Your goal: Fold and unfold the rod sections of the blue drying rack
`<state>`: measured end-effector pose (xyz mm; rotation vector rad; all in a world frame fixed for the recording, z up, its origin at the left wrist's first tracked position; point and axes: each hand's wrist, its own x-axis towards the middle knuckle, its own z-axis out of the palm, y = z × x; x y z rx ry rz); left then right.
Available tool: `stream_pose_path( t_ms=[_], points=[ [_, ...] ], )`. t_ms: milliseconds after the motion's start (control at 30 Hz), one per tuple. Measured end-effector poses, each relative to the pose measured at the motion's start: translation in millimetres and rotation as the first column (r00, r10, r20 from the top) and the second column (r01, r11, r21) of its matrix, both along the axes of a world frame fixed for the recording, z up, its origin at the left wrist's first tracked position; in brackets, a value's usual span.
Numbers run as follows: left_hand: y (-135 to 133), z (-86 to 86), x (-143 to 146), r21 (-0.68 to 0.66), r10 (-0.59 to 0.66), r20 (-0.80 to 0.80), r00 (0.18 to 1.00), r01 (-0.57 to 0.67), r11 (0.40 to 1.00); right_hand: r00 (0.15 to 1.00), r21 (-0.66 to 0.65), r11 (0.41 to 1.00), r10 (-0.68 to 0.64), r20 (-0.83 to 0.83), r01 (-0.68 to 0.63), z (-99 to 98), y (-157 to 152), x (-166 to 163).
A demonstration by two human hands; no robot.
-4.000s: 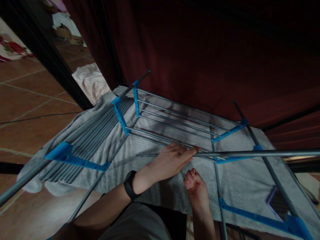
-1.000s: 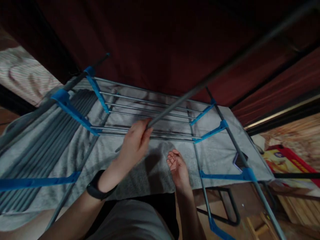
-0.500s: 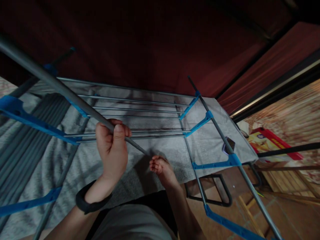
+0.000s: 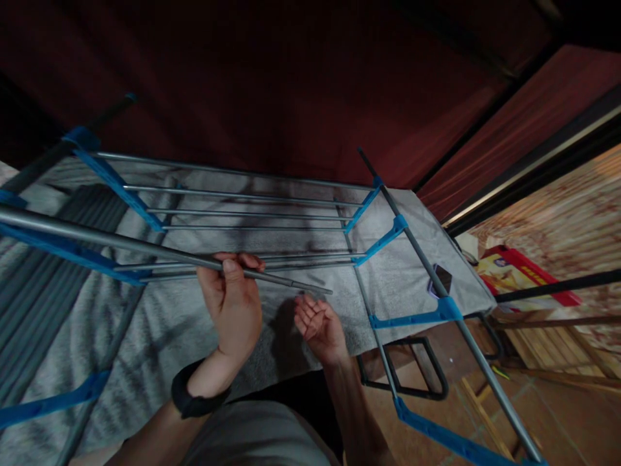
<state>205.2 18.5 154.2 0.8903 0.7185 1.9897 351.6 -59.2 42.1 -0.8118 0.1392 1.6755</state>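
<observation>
Head view: left hand [image 4: 233, 304] pinching gray rod [image 4: 145, 246] in its grip; right hand [image 4: 320, 327] grip loosely spread, palm up, near rod's thin end; blue-jointed rack [image 4: 379, 242] beyond.

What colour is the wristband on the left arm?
Black; it shows clearly in the head view, just below the left hand.
</observation>
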Motion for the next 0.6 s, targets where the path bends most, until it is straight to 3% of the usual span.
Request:
stream_pose_path(
  t_ms=[167,300,467,600],
  points=[
    [-12,-13.1,10,-0.089,-0.049,-0.036,0.998,0.045,0.995,0.966,0.027,0.965,-0.259,-0.015,0.260,13.9,11,15],
    [-17,-25.2,7,-0.239,-0.109,-0.082,0.991,0.087,0.967,0.925,0.014,0.928,-0.372,0.081,0.372,12.1,20,32],
    [-23,-45.4,-11,-0.470,-0.168,0.060,0.984,0.176,0.865,0.869,0.097,0.900,-0.435,0.235,0.424,4.8,28,58],
    [-31,-64.4,-16,-0.574,-0.180,0.136,0.974,0.226,0.787,0.826,0.139,0.891,-0.453,0.334,0.433,0.8,37,81]
  ],
)
